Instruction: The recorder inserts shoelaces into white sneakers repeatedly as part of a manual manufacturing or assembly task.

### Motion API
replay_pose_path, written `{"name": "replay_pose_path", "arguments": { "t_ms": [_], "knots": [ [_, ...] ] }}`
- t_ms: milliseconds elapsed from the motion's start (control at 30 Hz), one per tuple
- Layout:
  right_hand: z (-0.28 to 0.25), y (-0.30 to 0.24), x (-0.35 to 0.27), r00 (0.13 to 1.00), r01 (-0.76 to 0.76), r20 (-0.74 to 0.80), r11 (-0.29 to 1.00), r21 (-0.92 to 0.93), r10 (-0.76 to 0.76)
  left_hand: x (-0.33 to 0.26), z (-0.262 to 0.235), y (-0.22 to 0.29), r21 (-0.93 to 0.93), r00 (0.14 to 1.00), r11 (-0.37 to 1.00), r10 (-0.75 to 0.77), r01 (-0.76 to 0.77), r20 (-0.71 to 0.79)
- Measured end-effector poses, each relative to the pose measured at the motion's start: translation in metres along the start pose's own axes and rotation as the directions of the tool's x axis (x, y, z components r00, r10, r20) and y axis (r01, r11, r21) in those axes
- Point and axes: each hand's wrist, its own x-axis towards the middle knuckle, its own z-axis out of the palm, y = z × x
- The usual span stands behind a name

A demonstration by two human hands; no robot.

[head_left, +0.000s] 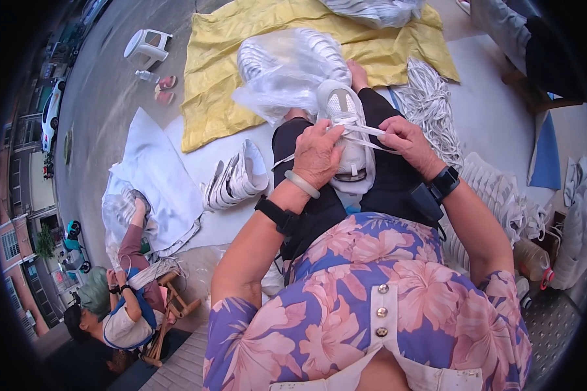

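A white and grey shoe upper (357, 158) rests on my lap, its mesh toe end pointing away from me. White shoelace (366, 130) runs through its upper part and stretches across between my hands. My left hand (316, 155) lies over the shoe's left side, fingers pinched on the lace by the eyelets. On the right, my right hand (411, 144) grips the lace between thumb and fingers, just off the shoe's edge. Past the toe, a clear plastic bag (287, 85) covers a stack of white shoe pieces.
Loose white laces (430, 107) pile up at the right. Rows of white uppers (492, 195) stand below them. Stacked uppers (238, 176) lie left of my legs, near a yellow sheet (209, 85). Another person (127, 306) sits at lower left; a white stool (149, 49) stands farther off.
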Motion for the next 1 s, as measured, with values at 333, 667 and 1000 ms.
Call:
{"name": "replay_pose_path", "arguments": {
  "t_ms": [333,667,1000],
  "knots": [
    [0.017,-0.001,0.030,0.974,-0.212,-0.167,0.877,-0.431,0.153,0.002,0.009,0.017,0.191,0.993,0.982,-0.020,-0.003,0.116],
    [0.022,-0.022,0.039,0.977,-0.210,-0.178,0.717,-0.665,0.121,0.003,0.010,0.014,0.245,0.996,0.969,-0.024,0.002,0.086],
    [0.017,-0.022,0.041,0.928,-0.365,-0.153,0.756,-0.543,0.339,0.007,-0.004,-0.008,0.078,0.931,0.932,-0.359,0.354,0.070]
  ]
}}
